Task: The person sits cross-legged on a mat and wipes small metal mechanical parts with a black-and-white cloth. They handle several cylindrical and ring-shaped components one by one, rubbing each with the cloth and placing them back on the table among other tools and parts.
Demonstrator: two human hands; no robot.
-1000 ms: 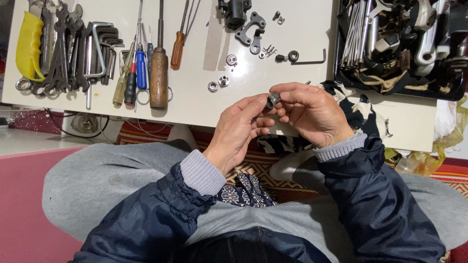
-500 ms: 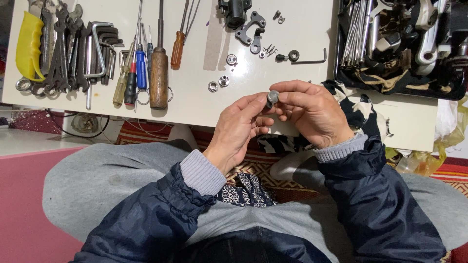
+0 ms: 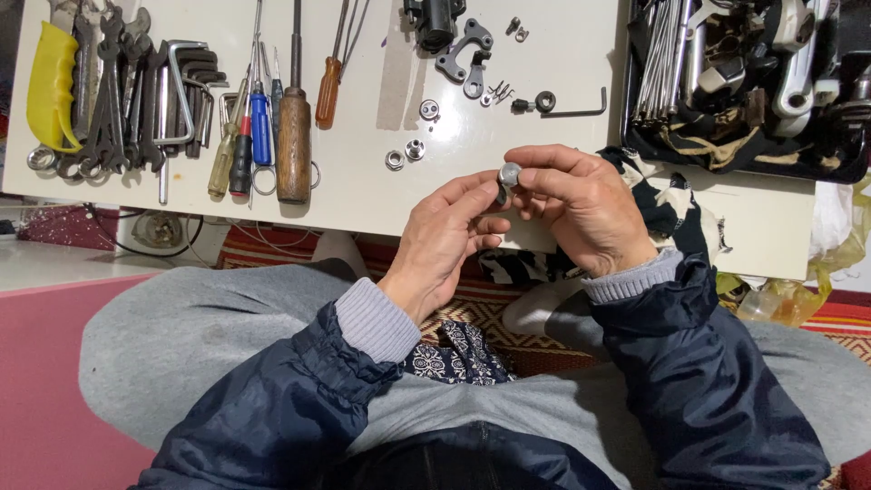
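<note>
Both my hands meet over the near edge of the white table. A small round silver metal part is pinched between the fingertips of my right hand. My left hand touches the same part from the left with thumb and forefinger. How the part is built underneath is hidden by my fingers. Just beyond my hands, two small silver rings and a washer lie on the table.
Wrenches and hex keys and several screwdrivers lie at the left. Dark brackets and a long hex key lie at the back. A black tray of metal parts stands at the right. A patterned cloth hangs over the edge.
My hands have stayed in place; the fingers shifted slightly around the small metal part, turning it a little.
</note>
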